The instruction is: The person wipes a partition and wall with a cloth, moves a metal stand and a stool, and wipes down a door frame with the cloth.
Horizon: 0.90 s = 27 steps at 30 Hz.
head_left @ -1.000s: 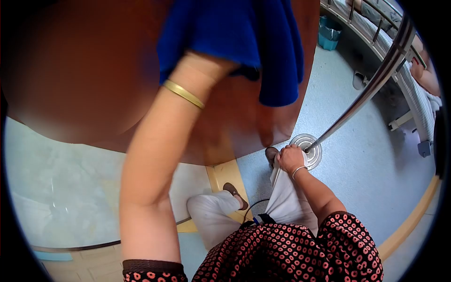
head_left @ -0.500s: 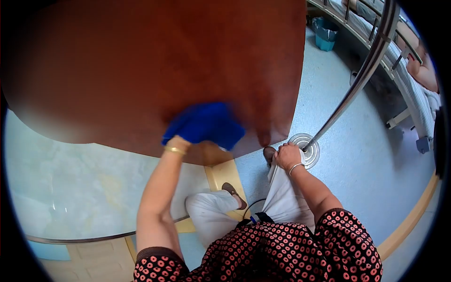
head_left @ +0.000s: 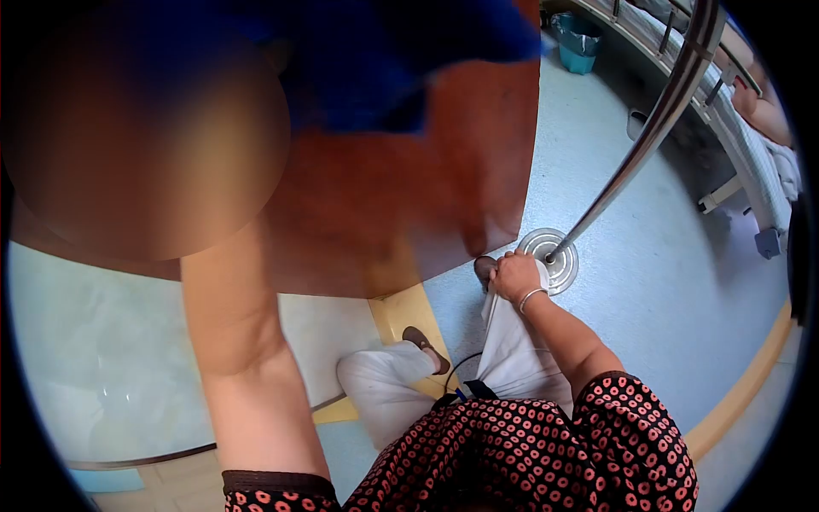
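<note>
Blue cloth (head_left: 367, 81) hides left fingers, grip unclear; right fingers (head_left: 512, 258) lie on white trousers (head_left: 519, 350). Wiping seemingly wants firm contact.

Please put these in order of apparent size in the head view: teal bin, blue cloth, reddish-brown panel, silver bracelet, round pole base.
1. Reddish-brown panel
2. Blue cloth, blurred and cut by the edge
3. Teal bin and round pole base: too alike to rank
4. Silver bracelet
</note>
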{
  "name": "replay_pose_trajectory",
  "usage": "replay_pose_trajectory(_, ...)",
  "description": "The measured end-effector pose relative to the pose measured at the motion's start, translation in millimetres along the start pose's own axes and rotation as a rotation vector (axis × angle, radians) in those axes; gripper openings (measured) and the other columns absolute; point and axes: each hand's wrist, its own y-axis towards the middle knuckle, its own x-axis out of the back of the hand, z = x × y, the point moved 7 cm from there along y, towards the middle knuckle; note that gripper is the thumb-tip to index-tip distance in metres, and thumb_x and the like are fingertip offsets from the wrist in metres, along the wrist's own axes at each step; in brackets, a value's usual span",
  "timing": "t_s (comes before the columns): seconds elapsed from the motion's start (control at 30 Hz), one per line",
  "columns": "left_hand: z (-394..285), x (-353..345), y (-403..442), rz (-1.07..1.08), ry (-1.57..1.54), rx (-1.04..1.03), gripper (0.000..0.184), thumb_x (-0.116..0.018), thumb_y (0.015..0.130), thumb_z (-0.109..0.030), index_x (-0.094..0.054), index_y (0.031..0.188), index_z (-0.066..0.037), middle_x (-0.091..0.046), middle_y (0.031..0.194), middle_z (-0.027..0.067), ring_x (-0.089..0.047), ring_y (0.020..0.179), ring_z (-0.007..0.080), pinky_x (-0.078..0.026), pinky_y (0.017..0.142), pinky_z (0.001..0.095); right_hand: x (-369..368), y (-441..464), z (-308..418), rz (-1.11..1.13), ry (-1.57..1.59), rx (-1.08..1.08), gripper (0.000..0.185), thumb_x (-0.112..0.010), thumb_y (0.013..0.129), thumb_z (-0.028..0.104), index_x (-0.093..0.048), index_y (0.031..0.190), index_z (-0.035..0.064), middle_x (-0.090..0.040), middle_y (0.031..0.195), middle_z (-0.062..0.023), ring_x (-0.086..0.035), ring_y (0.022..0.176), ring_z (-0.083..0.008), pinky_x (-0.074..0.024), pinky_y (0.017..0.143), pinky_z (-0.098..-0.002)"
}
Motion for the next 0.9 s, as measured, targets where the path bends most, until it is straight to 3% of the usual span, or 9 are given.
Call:
replay_pose_trajectory(0.23,-79,-94,1,0.133,-0.340,0.034,0.042,-0.051,0.087,-0.024,-0.046,0.121,0.000,-0.054,0.113,0.0170,-0.051,0.104,0.0257,-0.037,0.096,0.0359,-1,4,-3,0.039,-0.028,-0.014,0.037,-0.047,0.082,0.035,-0.069,0.080,0.0055,-0.065,0.088,-0.0099,-0.058,0.090,-0.0235,-0.0435,0.079,-0.0385)
replay_pose_trajectory(0.27,-92,-105,-13,0.109,-0.217,-0.104,0.040,-0.055,0.082,-0.026,-0.050,0.115,-0.003,-0.057,0.107,0.0156,-0.053,0.098,0.0255,-0.040,0.091,0.0349,1,3,-2,0.058,-0.024,-0.011,0.031,-0.053,0.079,0.033,-0.068,0.084,0.0069,-0.064,0.089,-0.0093,-0.056,0.088,-0.0241,-0.0433,0.078,-0.0388)
replay_pose_trajectory(0.37,-129,-158,-75,0.043,0.160,-0.515,0.034,-0.066,0.069,-0.029,-0.063,0.096,-0.009,-0.064,0.092,0.0115,-0.061,0.082,0.0250,-0.047,0.076,0.0317,-1,4,-3,0.048,-0.001,-0.018,0.030,-0.053,0.080,0.033,-0.067,0.083,0.0065,-0.063,0.089,-0.0090,-0.056,0.088,-0.0240,-0.0432,0.077,-0.0395)
replay_pose_trajectory(0.43,-113,-210,-108,0.376,-0.723,-0.135,0.030,-0.065,0.070,-0.028,-0.064,0.092,-0.008,-0.064,0.086,0.0129,-0.061,0.078,0.0261,-0.047,0.072,0.0315,-4,4,1,0.036,-0.014,-0.006,0.030,-0.053,0.079,0.033,-0.066,0.081,0.0060,-0.063,0.089,-0.0086,-0.056,0.089,-0.0235,-0.0430,0.077,-0.0398)
replay_pose_trajectory(0.47,-111,-228,-135,0.537,-0.836,-0.024,0.030,-0.064,0.070,-0.028,-0.064,0.092,-0.008,-0.064,0.087,0.0129,-0.061,0.078,0.0261,-0.047,0.073,0.0315,-4,4,3,0.034,-0.004,0.001,0.030,-0.053,0.079,0.033,-0.066,0.080,0.0057,-0.063,0.090,-0.0086,-0.056,0.089,-0.0232,-0.0428,0.077,-0.0399)
replay_pose_trajectory(0.6,-106,-259,-205,0.747,-0.860,0.075,0.029,-0.063,0.071,-0.027,-0.064,0.093,-0.008,-0.064,0.088,0.0129,-0.061,0.080,0.0259,-0.047,0.074,0.0316,-12,0,11,0.034,0.026,0.033,0.031,-0.052,0.079,0.033,-0.066,0.083,0.0052,-0.063,0.093,-0.0093,-0.056,0.091,-0.0224,-0.0423,0.078,-0.0394)
replay_pose_trajectory(0.9,-121,-306,-247,0.789,-0.927,0.198,0.028,-0.061,0.074,-0.025,-0.064,0.096,-0.008,-0.064,0.092,0.0130,-0.060,0.083,0.0257,-0.046,0.076,0.0319,-14,-1,11,0.068,0.019,0.072,0.035,-0.051,0.080,0.035,-0.067,0.087,0.0047,-0.063,0.094,-0.0098,-0.056,0.094,-0.0228,-0.0428,0.078,-0.0383)
